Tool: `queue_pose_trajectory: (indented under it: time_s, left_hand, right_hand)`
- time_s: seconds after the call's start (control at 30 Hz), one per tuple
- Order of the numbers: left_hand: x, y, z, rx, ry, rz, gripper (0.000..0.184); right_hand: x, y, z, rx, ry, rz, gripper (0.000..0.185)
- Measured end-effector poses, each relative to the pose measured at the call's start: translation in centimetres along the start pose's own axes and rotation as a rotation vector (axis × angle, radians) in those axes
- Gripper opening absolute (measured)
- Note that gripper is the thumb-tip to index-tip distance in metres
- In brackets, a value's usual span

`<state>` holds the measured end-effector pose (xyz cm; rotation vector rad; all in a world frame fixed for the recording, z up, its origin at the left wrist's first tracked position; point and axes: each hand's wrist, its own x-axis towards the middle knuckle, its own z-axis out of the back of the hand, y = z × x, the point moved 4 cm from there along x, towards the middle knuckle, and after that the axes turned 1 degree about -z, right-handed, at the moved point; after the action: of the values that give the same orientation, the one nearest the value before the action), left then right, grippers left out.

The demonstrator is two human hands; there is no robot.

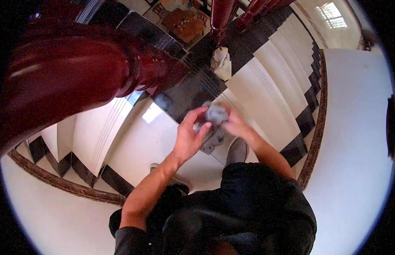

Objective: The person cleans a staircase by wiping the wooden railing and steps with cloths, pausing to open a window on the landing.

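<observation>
We find the grey cloth (216,114) held up in front of the body, between the two hands, above the pale stair tread (140,146). The cloth is bunched at its upper part, and a looser fold hangs below. We note the left grip (192,129) curled around the near-left side of the cloth, pinching it between thumb and fingers. The right grip (236,124) bears against the opposite side of the cloth; its fingers are blurred, so we cannot tell how tightly they are closed.

Beyond the hands, we locate a cream cloth (222,64), crumpled on the black border (187,95) of the staircase, just beside the base of a dark red baluster (220,19). It lies apart from both hands. A large, glossy red post (74,66) occupies the left foreground.

To the right, we see pale steps (265,80) with black edging, bounded by a brown skirting (317,114) along the white wall (359,110). Below the hands, we identify a grey shoe (238,149); a second shoe is partly hidden behind the left forearm (148,189).
</observation>
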<state>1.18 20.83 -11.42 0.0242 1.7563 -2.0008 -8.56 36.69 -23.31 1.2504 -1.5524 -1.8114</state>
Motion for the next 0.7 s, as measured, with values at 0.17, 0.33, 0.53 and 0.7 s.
queue_pose_trajectory:
  time_s: [0.17, 0.33, 0.53, 0.7]
  left_hand:
    - [-2.7, 0.0, 7.2, 0.201, 0.105, 0.178, 0.042]
    - [-7.3, -1.9, 11.8, 0.417, 0.174, 0.290, 0.031]
    - [-11.8, -8.8, 12.3, 0.437, 0.300, 0.366, 0.035]
    - [-14.4, -14.5, 13.8, 0.403, 0.306, 0.402, 0.040]
  right_hand:
    - [9.8, 6.9, 5.4, -0.016, -0.500, 0.119, 0.072]
    - [21.2, 5.1, 1.6, -0.669, -0.445, -0.186, 0.047]
    - [11.6, 3.8, 0.7, -1.076, -0.224, -0.145, 0.028]
    - [-2.0, 2.6, 6.0, -1.278, 0.201, -0.489, 0.034]
